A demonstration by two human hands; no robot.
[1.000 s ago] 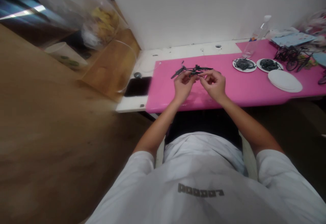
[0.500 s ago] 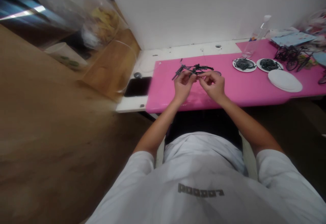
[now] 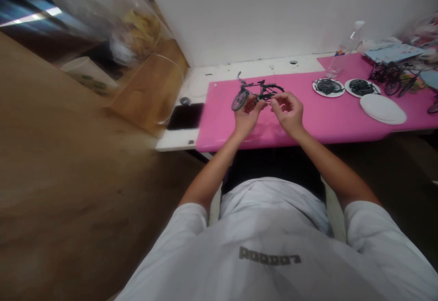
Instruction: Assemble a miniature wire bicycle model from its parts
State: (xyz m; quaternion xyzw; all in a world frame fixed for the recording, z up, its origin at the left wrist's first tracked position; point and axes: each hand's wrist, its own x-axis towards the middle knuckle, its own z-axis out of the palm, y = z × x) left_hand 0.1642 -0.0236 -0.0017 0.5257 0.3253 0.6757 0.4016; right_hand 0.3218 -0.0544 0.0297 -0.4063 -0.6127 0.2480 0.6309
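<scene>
A small dark model bicycle (image 3: 263,90) is held up over the pink mat, its front wheel to the left and its handlebar at the upper left. My left hand (image 3: 247,115) grips the lower middle of the bicycle between thumb and fingers. Just to the right, my right hand (image 3: 289,111) is closed in a pinch by the rear lower part of the bicycle. Whatever lies between those right fingertips is too small to make out.
On the pink mat (image 3: 321,123), two white plates (image 3: 329,94) (image 3: 356,95) hold dark parts, with blank white discs (image 3: 383,109) beside them. A clear bottle (image 3: 344,50) and several model bicycles (image 3: 393,80) stand at the right. A black tablet-like object (image 3: 185,116) lies left.
The bicycle has tilted in my left hand, so its front wheel and frame now show from the side. My right hand has shifted slightly to the right.
</scene>
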